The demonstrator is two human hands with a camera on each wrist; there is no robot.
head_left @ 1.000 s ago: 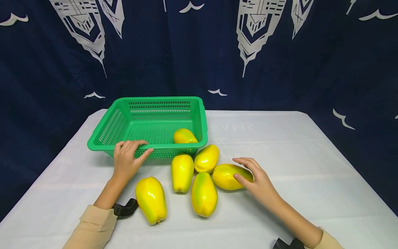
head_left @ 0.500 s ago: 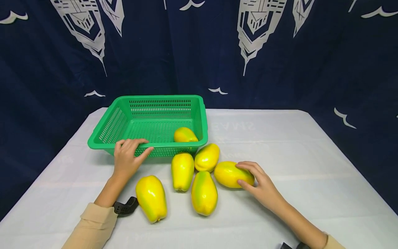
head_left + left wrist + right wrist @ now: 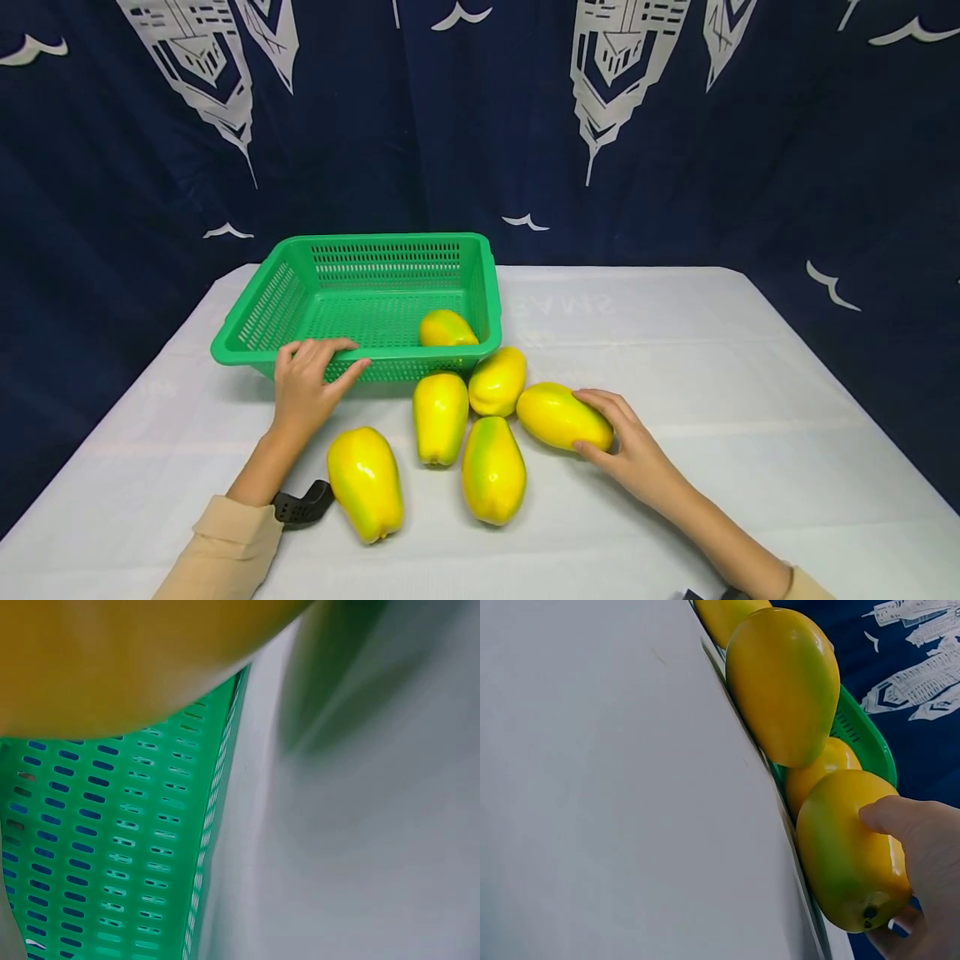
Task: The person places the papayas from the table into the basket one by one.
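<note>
My left hand (image 3: 303,387) grips the near rim of a green plastic basket (image 3: 386,237), with the fingers over the edge and the thumb on the near side. One yellow papaya (image 3: 446,327) lies inside, at the basket's near right corner. My right hand (image 3: 626,437) holds another papaya (image 3: 558,414) on the table, its thumb on the near side and its fingers over the far side. The right wrist view shows the thumb pressed on this papaya (image 3: 847,855), with the other fingers partly hidden behind it.
Several more papayas lie before the basket: one at its front wall (image 3: 440,417), one at its right corner (image 3: 498,382), one nearer (image 3: 493,471) and one by the left forearm (image 3: 365,483). A white cloth covers the table (image 3: 675,333); a dark blue curtain (image 3: 420,125) hangs behind.
My right hand has closed its fingers on the papaya, which has turned so its left end points farther away from me. The left hand and the basket have stayed in place.
</note>
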